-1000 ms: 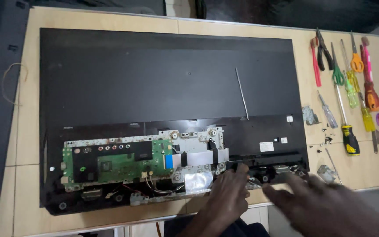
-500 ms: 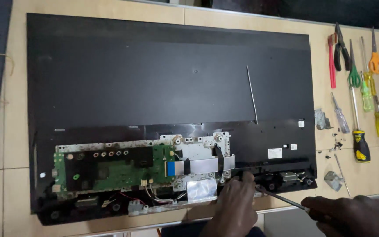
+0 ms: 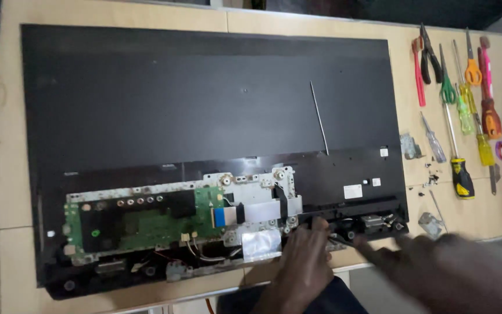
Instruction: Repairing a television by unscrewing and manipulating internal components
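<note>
1. A large flat screen panel (image 3: 204,104) lies back-side up across the wooden table (image 3: 117,17), its long axis running left to right through the frame. Its lower strip is opened up, showing a green circuit board (image 3: 146,221) at lower left of centre.
2. The left hand (image 3: 304,261) rests at the bottom centre of the frame, fingers curled down onto the panel's lower edge, just right of a patch of silver foil tape (image 3: 261,244). Whether it pinches anything I cannot tell.
3. The right hand (image 3: 437,267) comes in from the lower right, blurred. It seems to hold a thin rod-like tool (image 3: 344,239) whose tip points left towards the left hand, though the grip is too smeared to be sure.
4. The spot both hands meet at lies at the panel's bottom edge, right of the board. The left hand is the nearer one, already touching there.
5. Screwdrivers and pliers (image 3: 460,99) lie in a row at the upper right, well apart from both hands.
</note>
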